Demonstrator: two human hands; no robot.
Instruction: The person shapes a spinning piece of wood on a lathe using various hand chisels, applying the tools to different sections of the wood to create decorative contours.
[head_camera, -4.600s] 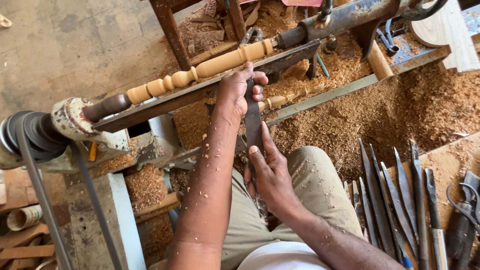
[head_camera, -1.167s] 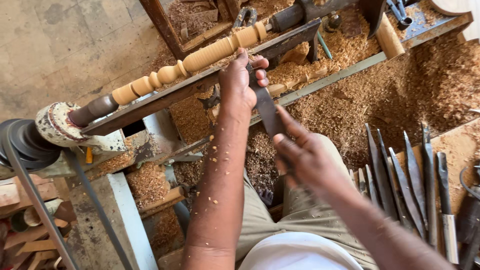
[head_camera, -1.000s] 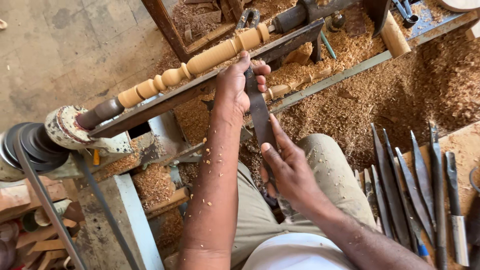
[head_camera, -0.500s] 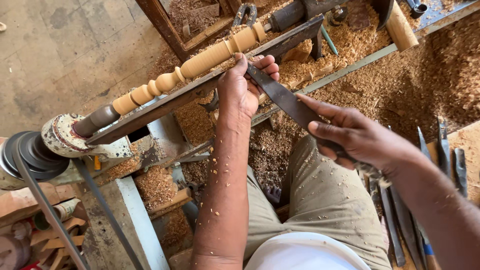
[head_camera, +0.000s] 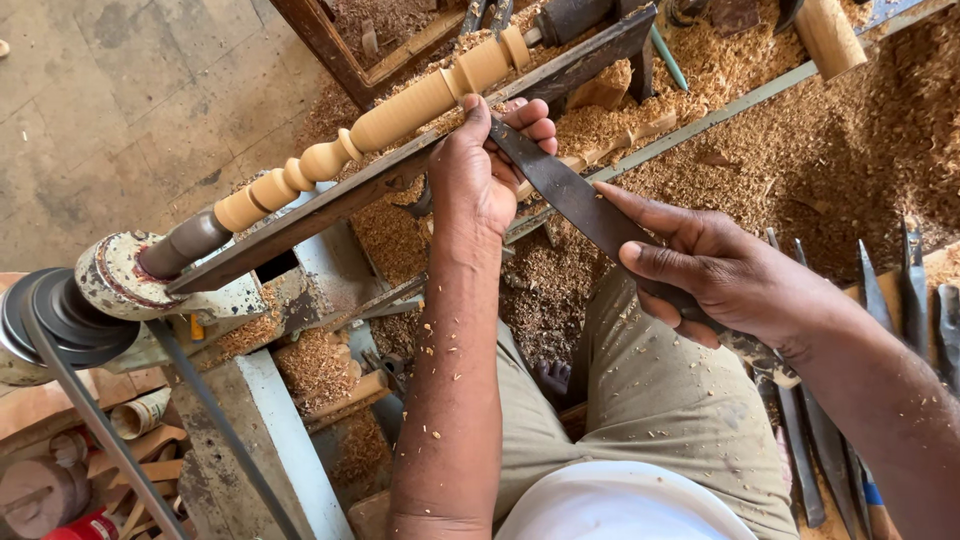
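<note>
Under the right hand (head_camera: 735, 280) the chisel (head_camera: 575, 200) handle is mostly hidden, and its tip disappears behind the left hand (head_camera: 485, 165) at the spindle (head_camera: 400, 110). Left arm reaches straight forward, grip pressed around the blade on the tool rest (head_camera: 330, 205), thumb near the wood. Right grip wraps the handle, forefinger laid along the blade. Chisel runs diagonally from lower right up-left; spindle lies across it, rising rightward above the shavings (head_camera: 800, 140). Spare chisels (head_camera: 900, 290) are cut off at right
</note>
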